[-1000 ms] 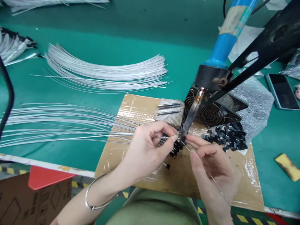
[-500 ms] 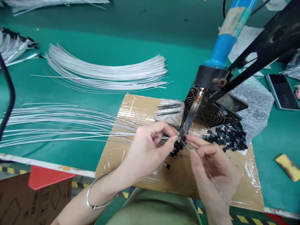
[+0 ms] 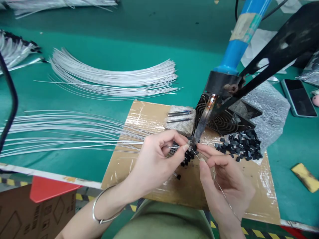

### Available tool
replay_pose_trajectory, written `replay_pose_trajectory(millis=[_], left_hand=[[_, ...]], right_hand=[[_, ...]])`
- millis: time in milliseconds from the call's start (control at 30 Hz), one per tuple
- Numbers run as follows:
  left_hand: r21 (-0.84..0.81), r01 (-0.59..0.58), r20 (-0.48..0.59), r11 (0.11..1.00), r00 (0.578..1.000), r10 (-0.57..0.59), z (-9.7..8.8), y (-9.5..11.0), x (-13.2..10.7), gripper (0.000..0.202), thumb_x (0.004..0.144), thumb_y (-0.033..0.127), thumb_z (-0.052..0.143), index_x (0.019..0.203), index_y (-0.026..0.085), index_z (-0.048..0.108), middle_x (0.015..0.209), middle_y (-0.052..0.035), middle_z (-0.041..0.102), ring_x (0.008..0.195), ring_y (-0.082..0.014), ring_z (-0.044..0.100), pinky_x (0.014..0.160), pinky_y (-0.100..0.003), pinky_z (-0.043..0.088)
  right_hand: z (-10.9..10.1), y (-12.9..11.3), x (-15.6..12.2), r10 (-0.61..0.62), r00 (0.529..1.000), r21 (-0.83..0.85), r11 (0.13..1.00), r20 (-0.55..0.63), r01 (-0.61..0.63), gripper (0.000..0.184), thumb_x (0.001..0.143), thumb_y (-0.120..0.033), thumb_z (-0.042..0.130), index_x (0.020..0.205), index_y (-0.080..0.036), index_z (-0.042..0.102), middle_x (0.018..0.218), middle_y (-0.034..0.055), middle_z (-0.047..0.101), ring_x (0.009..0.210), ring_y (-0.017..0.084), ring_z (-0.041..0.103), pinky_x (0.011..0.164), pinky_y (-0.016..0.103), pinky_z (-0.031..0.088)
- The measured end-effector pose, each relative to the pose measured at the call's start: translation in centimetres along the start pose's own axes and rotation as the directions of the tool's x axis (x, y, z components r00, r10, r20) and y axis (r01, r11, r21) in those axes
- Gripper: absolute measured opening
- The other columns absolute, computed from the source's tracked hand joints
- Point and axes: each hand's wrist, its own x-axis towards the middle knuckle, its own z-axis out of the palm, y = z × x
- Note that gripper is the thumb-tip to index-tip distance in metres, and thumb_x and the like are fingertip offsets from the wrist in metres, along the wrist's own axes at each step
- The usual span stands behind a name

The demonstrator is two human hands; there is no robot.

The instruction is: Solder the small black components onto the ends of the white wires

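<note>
The left hand (image 3: 154,162) grips a white wire (image 3: 172,146), the right hand (image 3: 225,186) pinches curved metallic wire (image 3: 222,192); a tilted soldering iron (image 3: 221,81) reaches the narrow gap between them. Glossy cardboard (image 3: 184,192) reaches the near edge of the tabletop (image 3: 196,63); angular black pieces (image 3: 246,146) lie right.

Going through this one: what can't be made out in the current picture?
All in the head view:
Pale wire: its end, hidden by the left hand pinching it.
Soldering iron: contact at its tip, too small to tell.
Thin wire: one stretch, hidden by the right hand.
Black pieces: partly covered by the left hand.
Cardboard box: cut off by the left and bottom edges.
</note>
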Motion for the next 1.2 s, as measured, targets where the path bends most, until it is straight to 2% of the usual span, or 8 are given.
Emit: replay_pose_trajectory(millis=[167, 367, 500, 700, 1200], left_hand=[[-0.009, -0.024, 0.001, 1.0, 1.0, 0.024, 0.13, -0.04, 0.08, 0.012, 0.086, 0.023, 0.068, 0.076, 0.018, 0.071, 0.079, -0.0061, 0.077, 0.071, -0.0185, 0.066, 0.054, -0.027, 0.037], [0.001, -0.007, -0.008, 1.0, 1.0, 0.007, 0.34, -0.33, 0.17, 0.012, 0.085, 0.025, 0.067, 0.077, 0.018, 0.072, 0.078, -0.0071, 0.076, 0.075, -0.021, 0.068, 0.055, -0.028, 0.038], [0.004, -0.017, -0.009, 1.0, 1.0, 0.017, 0.35, -0.38, 0.11, 0.012, 0.085, 0.025, 0.067, 0.077, 0.018, 0.072, 0.075, -0.0069, 0.075, 0.073, -0.021, 0.068, 0.054, -0.028, 0.037], [0.011, -0.041, -0.018, 0.999, 0.999, 0.041, 0.28, -0.27, 0.04, 0.013, 0.086, 0.024, 0.068, 0.076, 0.017, 0.072, 0.083, -0.0099, 0.08, 0.067, -0.0174, 0.063, 0.051, -0.027, 0.032], [0.016, -0.035, -0.02, 0.999, 0.999, 0.036, 0.46, -0.44, 0.12, 0.012, 0.085, 0.024, 0.067, 0.076, 0.017, 0.072, 0.083, -0.01, 0.08, 0.069, -0.0194, 0.069, 0.052, -0.027, 0.038]], right_hand=[[-0.08, 0.06, -0.08, -0.018, 1.0, -0.007, 1.0, 0.003, 0.018, 0.015, 0.099, -0.014, 0.07, 0.09, -0.024, 0.065, 0.125, 0.0084, 0.084, 0.118, 0.024, 0.081, 0.1, 0.037, 0.064], [0.11, 0.43, -0.12, -0.064, 0.998, -0.025, 0.998, -0.018, 0.063, 0.016, 0.097, -0.012, 0.071, 0.089, -0.024, 0.066, 0.123, 0.0057, 0.084, 0.115, 0.019, 0.081, 0.101, 0.029, 0.062], [0.26, 0.65, -0.09, -0.093, 0.995, -0.035, 0.995, -0.028, 0.092, 0.015, 0.097, -0.012, 0.071, 0.09, -0.024, 0.067, 0.121, 0.0061, 0.084, 0.113, 0.02, 0.082, 0.101, 0.03, 0.063], [0.24, 0.66, -0.06, -0.118, 0.993, -0.039, 0.992, -0.029, 0.117, 0.014, 0.096, -0.012, 0.073, 0.091, -0.023, 0.068, 0.121, 0.006, 0.085, 0.112, 0.019, 0.082, 0.099, 0.029, 0.063], [0.21, 0.77, -0.07, -0.112, 0.993, -0.032, 0.993, -0.031, 0.111, 0.015, 0.096, -0.01, 0.073, 0.09, -0.024, 0.069, 0.121, 0.0041, 0.085, 0.112, 0.017, 0.082, 0.101, 0.025, 0.062]])
